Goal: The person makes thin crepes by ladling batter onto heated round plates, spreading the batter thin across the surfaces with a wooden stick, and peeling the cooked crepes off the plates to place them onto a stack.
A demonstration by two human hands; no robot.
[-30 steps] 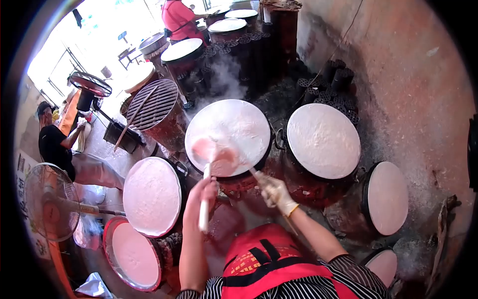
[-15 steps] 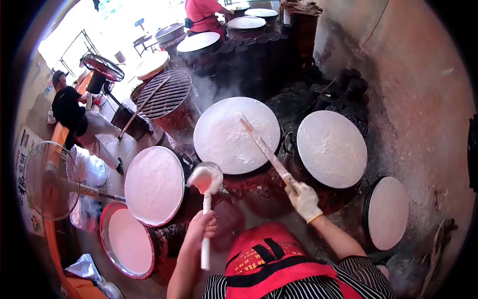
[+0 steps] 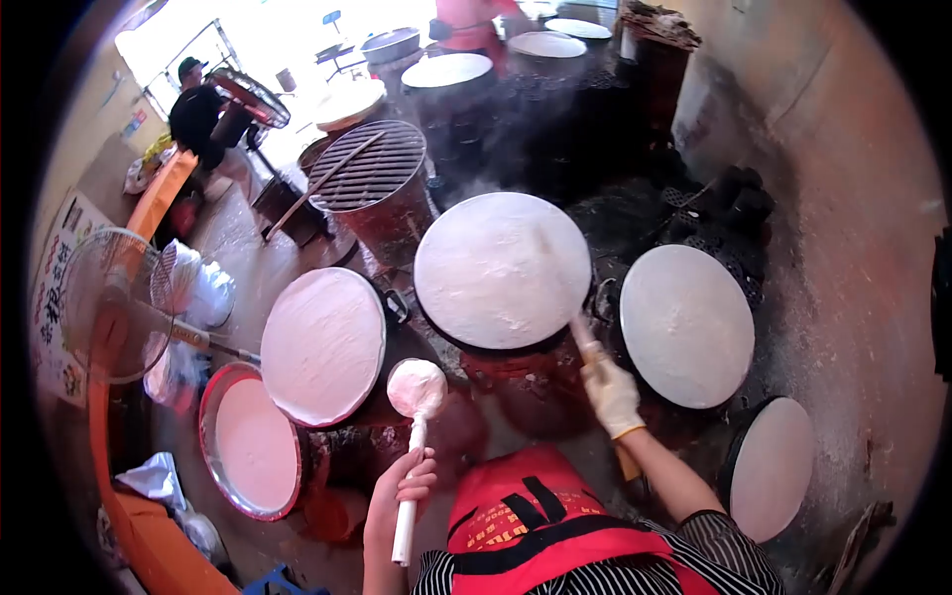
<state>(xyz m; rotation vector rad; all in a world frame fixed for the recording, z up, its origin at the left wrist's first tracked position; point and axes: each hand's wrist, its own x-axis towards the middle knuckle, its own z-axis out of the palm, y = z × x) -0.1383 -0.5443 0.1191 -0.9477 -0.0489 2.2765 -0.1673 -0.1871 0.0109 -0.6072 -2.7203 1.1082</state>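
Observation:
My bare left hand [image 3: 405, 486] is wrapped round the white handle of a ladle [image 3: 416, 389], whose bowl is coated with thick white batter. The bowl hangs between the left round griddle [image 3: 325, 347] and the middle griddle [image 3: 501, 273], apart from both. My right hand [image 3: 610, 395], in a white work glove, grips a long flat spatula [image 3: 585, 342]. Its blade is smeared by motion over the right edge of the middle griddle; whether it touches is unclear. White batter covers both griddles and the right griddle [image 3: 686, 327].
A red-rimmed basin [image 3: 205, 441] of pale batter stands at lower left. Another coated griddle [image 3: 772, 471] is at lower right. Beyond are a slatted drum [image 3: 372, 164], a fan [image 3: 114, 302] and two people, one in black [image 3: 198, 124], one in pink [image 3: 471, 25].
The spatula has swung from the middle griddle's centre to its right edge. The ladle bowl has dropped lower. My view has shifted, and the person in black stands farther off.

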